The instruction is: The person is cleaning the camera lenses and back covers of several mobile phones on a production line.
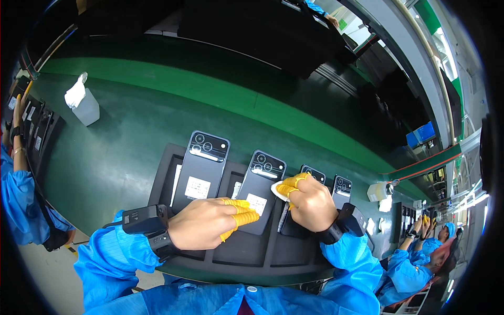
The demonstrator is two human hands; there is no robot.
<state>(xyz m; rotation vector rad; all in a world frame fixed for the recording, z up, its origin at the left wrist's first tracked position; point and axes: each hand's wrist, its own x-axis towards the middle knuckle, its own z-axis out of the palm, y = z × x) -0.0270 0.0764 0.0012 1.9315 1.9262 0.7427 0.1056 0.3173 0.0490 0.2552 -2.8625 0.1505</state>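
Note:
A dark grey smartphone (250,184) lies back up in front of me, with its camera block at the far end and a white label below. My left hand (202,223), with yellow finger cots, rests stretched fingers on its lower left part. My right hand (313,205) pinches a folded white wipe (280,190) near the phone's right edge. Another smartphone (207,157) lies to the left, its lower end hidden by my left hand. Under my right hand is a third smartphone (292,223), partly covered, and a further smartphone (342,190) lies to the right.
The phones lie on a black compartmented tray (239,257) on a green worktable (131,136). A translucent container (86,109) with white tissue stands far left; a bottle (379,191) stands at right. Co-workers in blue sit at both sides. Dark equipment runs along the back.

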